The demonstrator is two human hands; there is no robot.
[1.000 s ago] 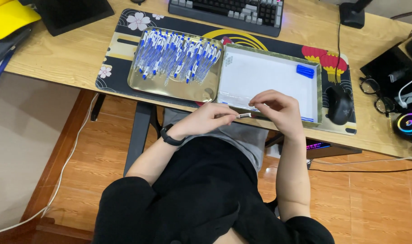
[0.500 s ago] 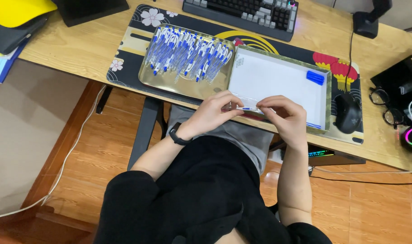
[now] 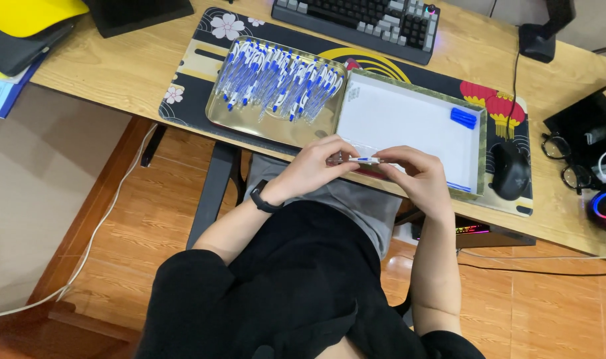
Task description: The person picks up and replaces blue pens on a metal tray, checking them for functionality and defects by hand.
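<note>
Fingers (image 3: 348, 154) of both my hands pinch one blue-and-white pen (image 3: 364, 160) closed; I should keep it level above the white tray (image 3: 409, 119).

- Your left hand (image 3: 314, 166) and right hand (image 3: 412, 174) pinch one blue-and-white pen (image 3: 364, 160) between them.
- Metal tray (image 3: 276, 126) holds many similar pens (image 3: 276, 80).

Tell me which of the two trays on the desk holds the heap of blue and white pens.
The left tray, the shiny metal one. It holds the heap of pens; the right tray has a white sheet and one small blue piece.
</note>
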